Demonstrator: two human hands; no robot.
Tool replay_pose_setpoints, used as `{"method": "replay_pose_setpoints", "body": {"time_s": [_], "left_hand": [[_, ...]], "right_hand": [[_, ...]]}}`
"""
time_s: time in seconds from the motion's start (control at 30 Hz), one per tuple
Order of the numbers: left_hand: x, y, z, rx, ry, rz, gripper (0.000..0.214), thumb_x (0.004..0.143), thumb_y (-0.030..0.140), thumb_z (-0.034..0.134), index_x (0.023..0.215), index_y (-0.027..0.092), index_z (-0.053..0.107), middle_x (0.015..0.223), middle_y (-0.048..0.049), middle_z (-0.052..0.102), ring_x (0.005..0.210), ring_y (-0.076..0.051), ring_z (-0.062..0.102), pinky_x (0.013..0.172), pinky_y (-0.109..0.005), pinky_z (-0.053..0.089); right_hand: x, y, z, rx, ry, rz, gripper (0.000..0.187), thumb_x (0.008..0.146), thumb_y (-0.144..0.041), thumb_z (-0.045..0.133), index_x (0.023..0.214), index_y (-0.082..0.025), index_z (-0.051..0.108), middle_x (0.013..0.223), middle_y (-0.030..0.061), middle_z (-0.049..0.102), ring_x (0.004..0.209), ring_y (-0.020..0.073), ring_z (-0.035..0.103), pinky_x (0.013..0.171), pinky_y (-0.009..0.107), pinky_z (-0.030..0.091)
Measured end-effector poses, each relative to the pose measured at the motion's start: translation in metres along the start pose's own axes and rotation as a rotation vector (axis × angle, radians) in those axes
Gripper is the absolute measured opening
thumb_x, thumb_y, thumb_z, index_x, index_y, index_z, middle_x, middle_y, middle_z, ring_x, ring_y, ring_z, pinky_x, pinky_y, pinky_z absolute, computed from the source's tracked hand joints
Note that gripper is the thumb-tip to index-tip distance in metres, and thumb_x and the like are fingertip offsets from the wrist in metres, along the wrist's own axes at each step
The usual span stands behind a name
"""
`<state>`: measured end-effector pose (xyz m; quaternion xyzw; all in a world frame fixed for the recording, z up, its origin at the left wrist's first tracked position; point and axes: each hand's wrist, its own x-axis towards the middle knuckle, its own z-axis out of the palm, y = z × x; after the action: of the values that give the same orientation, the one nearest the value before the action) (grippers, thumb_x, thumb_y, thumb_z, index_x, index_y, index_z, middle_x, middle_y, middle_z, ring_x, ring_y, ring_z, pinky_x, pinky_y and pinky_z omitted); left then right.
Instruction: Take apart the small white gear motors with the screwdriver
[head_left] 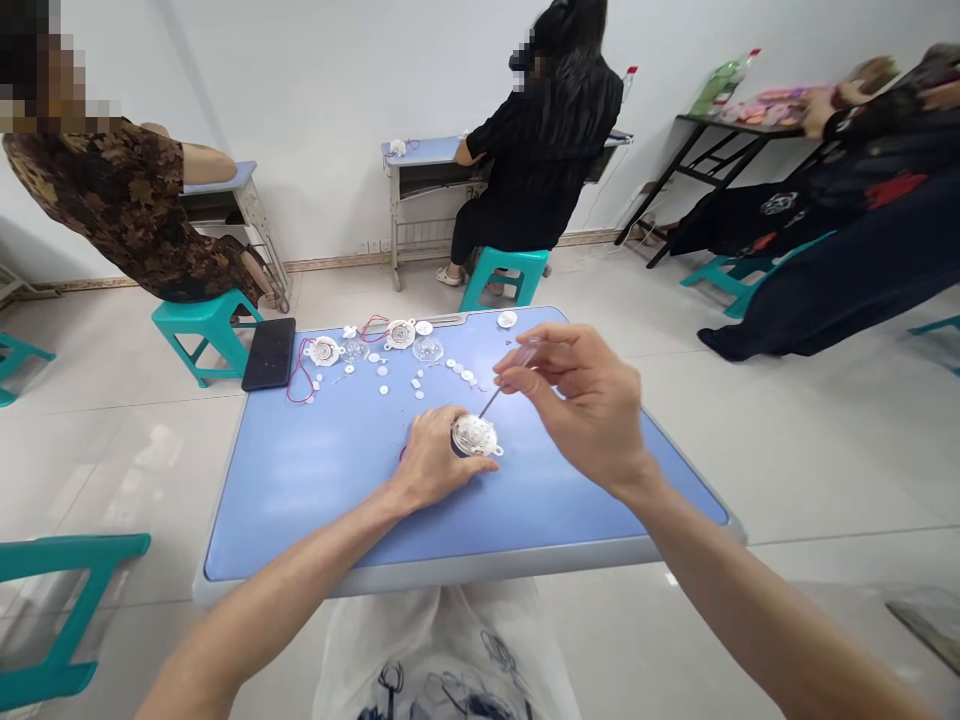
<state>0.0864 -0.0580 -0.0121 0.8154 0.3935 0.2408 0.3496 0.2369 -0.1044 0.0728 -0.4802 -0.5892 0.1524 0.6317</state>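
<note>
On the blue tabletop (pixel 322 490) my left hand (pixel 431 455) is closed round the side of a small round white plastic device (pixel 475 436) with a loop at its edge. My right hand (pixel 577 400) pinches the pale, see-through handle of a screwdriver (pixel 491 402). The screwdriver slants down to the left, its tip at the device's upper face; whether it sits in a screw I cannot make out. Farther back lie two similar white devices, one (pixel 325 350) with a red cord (pixel 300 378) and another (pixel 400 334), beside clear round covers (pixel 428 348).
Several small white discs (pixel 461 370) and bits are scattered across the table's far half. A black phone-like slab (pixel 270 354) lies at the far left corner. A whitish plastic bag (pixel 450 650) hangs below the near edge. Other people sit on teal stools (pixel 504 265) beyond.
</note>
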Motion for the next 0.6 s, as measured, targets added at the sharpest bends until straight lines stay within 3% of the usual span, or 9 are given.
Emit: {"method": "replay_pose_setpoints", "body": {"time_s": [0.13, 0.33, 0.6], "left_hand": [[0.0, 0.003, -0.002, 0.018, -0.008, -0.001, 0.05, 0.063, 0.036, 0.089, 0.099, 0.02, 0.058, 0.096, -0.0017, 0.066, 0.094, -0.023, 0.059, 0.083, -0.035, 0.04], [0.0, 0.003, -0.003, -0.025, -0.015, 0.005, 0.045, 0.063, 0.037, 0.088, 0.089, 0.02, 0.057, 0.087, 0.0005, 0.063, 0.088, -0.021, 0.057, 0.073, -0.03, 0.037], [0.0, 0.002, -0.002, -0.027, -0.011, 0.011, 0.044, 0.065, 0.04, 0.086, 0.082, 0.02, 0.051, 0.082, 0.0012, 0.059, 0.084, -0.02, 0.055, 0.07, -0.03, 0.034]], "right_hand": [[-0.006, 0.013, 0.015, -0.069, -0.053, -0.078, 0.018, 0.087, -0.022, 0.066, 0.103, -0.025, 0.058, 0.082, -0.0028, 0.069, 0.074, 0.0154, 0.072, 0.067, 0.032, 0.062], [-0.007, 0.029, 0.021, -0.094, -0.069, -0.124, 0.015, 0.087, -0.02, 0.064, 0.101, -0.024, 0.06, 0.082, -0.0024, 0.068, 0.074, 0.0154, 0.071, 0.066, 0.031, 0.062], [-0.012, 0.027, 0.021, -0.138, -0.079, -0.146, 0.015, 0.089, -0.022, 0.064, 0.104, -0.025, 0.06, 0.085, -0.0018, 0.069, 0.073, 0.0145, 0.071, 0.066, 0.03, 0.063]]}}
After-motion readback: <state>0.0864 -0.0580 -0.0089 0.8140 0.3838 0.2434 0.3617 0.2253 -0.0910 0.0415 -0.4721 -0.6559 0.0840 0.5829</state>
